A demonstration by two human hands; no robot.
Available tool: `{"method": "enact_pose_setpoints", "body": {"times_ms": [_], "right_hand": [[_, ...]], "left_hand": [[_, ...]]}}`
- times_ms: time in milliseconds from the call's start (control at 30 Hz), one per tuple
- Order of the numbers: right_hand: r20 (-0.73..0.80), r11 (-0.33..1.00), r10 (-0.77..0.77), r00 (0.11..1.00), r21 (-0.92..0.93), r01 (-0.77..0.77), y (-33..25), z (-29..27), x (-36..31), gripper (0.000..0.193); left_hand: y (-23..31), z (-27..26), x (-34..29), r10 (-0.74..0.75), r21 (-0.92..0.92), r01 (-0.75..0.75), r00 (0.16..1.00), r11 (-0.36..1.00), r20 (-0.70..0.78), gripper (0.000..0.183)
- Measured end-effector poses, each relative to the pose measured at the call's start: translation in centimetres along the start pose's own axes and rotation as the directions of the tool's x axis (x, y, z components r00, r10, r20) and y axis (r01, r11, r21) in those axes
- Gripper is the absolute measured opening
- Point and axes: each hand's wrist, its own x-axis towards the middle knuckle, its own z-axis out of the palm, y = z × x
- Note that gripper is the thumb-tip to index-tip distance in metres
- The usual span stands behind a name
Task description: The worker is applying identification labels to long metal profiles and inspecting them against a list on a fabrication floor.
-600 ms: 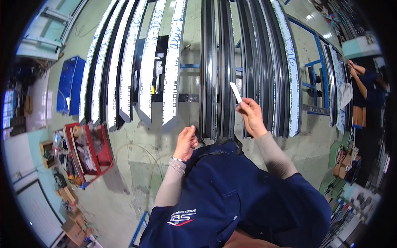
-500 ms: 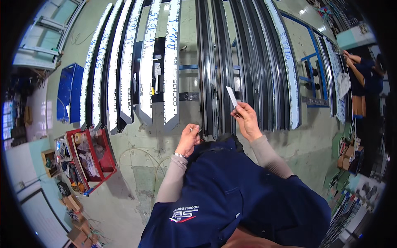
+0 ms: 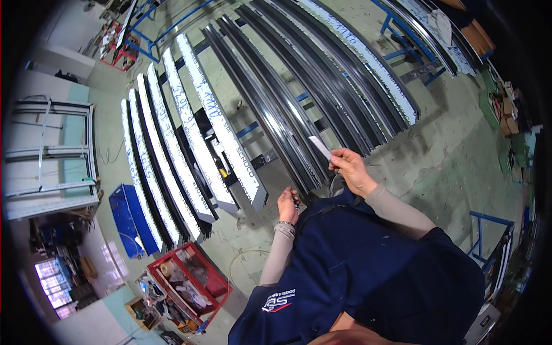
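Note:
My right hand pinches a thin white strip between thumb and fingers and holds it above the near ends of the dark profiles. My left hand is lower and further left, with its fingers curled closed. Something small and dark shows at its fingertips, too small to name. Long black profiles lie side by side ahead of me. To their left are several profiles with white printed film and blue handwriting, their near ends cut at an angle.
A red cart full of loose items stands at lower left, beside a blue bin. Blue steel supports run beneath the profiles. More profiles rest on a blue frame at upper right. A thin hose lies on the floor.
The view has turned, so the profiles now slant and the red cart sits further right and lower. The strip stays in my right hand. The person at the right edge has left view.

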Motion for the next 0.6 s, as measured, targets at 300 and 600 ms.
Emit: {"method": "enact_pose_setpoints", "body": {"times_ms": [300, 600], "right_hand": [[0.071, 1.000, 0.016, 0.997, 0.007, -0.017, 0.8, 1.3, -0.8, 0.022], [0.086, 0.999, 0.013, 0.996, -0.043, -0.010, 0.3, 0.7, -1.8, 0.023]], "left_hand": [[-2.0, 3.2, 2.7, 0.225, 0.357, -0.196, 0.973, 0.913, -0.041, 0.065], [1.3, 3.0, 3.3, -0.154, -0.246, 0.233, 0.941, 0.941, 0.303, 0.038]]}}
